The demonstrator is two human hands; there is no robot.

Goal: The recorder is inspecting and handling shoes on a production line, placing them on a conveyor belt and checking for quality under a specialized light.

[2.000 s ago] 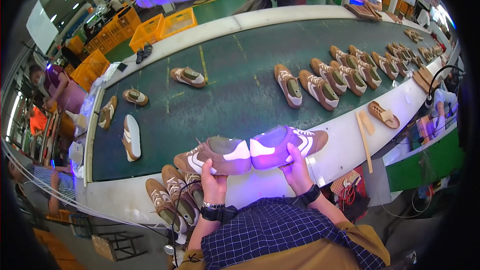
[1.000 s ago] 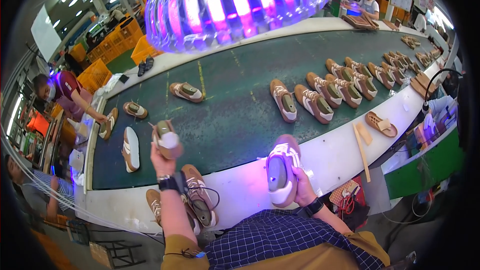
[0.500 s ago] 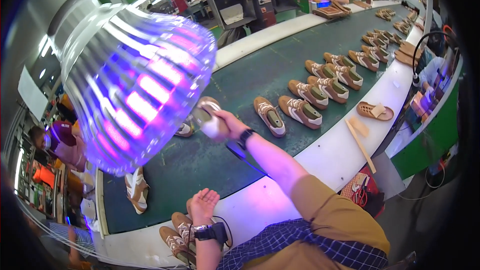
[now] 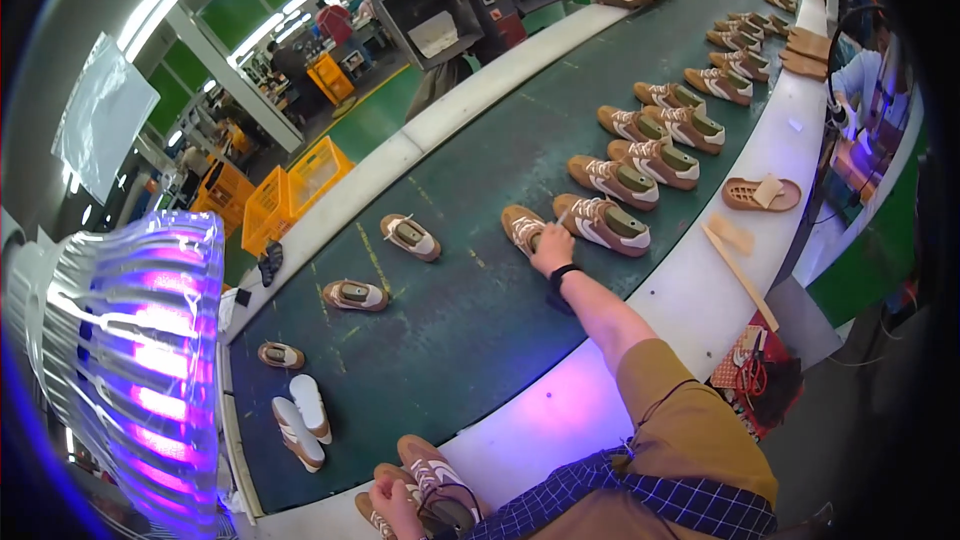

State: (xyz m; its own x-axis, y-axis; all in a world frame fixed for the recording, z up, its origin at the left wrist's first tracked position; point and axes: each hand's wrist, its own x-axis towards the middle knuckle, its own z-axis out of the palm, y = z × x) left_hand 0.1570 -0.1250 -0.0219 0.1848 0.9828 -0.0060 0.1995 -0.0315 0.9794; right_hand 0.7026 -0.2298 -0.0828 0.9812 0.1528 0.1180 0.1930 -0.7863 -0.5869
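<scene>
Right hand [image 4: 552, 246] is extended far out over the dark green conveyor belt [image 4: 450, 340], fingers curled down on the heel end of a tan sneaker [image 4: 524, 228]; the grip looks closed on the shoe, though the palm hides the fingertips. That sneaker sits on the belt just beside a second tan sneaker [image 4: 603, 221], the nearest of a row of like pairs [image 4: 660, 140] running away up the belt.

Left hand [image 4: 394, 506] rests at the near edge, fingers bent over a brown sneaker [image 4: 437, 480] in a small cluster on the white side rail [image 4: 560, 410] (how tightly it is held cannot be told).

Surroundings: single shoes [image 4: 410, 236] scattered on the belt to the left, two upturned white soles [image 4: 300, 418], a violet-lit lamp [image 4: 140, 360] crowding the left foreground, wooden sticks [image 4: 742, 280] on the rail at right, yellow crates [image 4: 300, 190] beyond the belt.
</scene>
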